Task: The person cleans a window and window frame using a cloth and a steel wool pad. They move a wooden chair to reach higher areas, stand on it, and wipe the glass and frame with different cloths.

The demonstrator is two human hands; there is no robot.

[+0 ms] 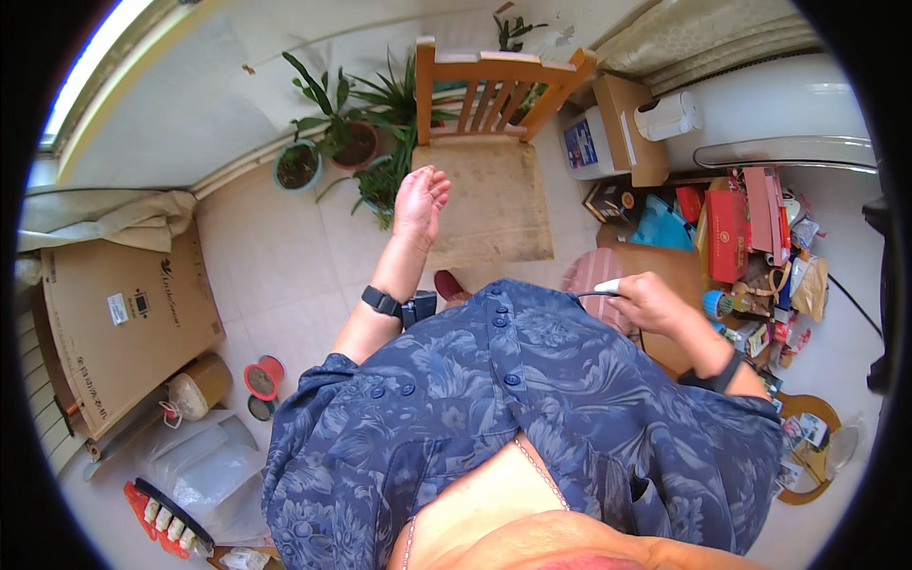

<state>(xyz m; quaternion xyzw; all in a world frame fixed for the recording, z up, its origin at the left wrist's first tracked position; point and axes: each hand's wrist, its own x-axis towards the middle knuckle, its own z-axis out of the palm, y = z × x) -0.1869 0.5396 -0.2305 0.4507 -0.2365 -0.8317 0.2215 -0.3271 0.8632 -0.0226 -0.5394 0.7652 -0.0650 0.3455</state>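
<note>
My left hand is raised over the left edge of a wooden chair's seat, its fingers loosely bent and nothing visible in them. A black strap with a small dark device goes around that wrist. In front of my shirt's right side, my right hand pinches a small white piece; a thin dark cord runs beside it towards the shirt. A pink striped fabric cover lies below that hand. Another dark band circles the right forearm.
Potted plants stand behind the chair along the wall. To the right, a brown surface bears red boxes and clutter. A large cardboard box leans at the left, near a red pot and plastic bags. A dark red shoe shows below.
</note>
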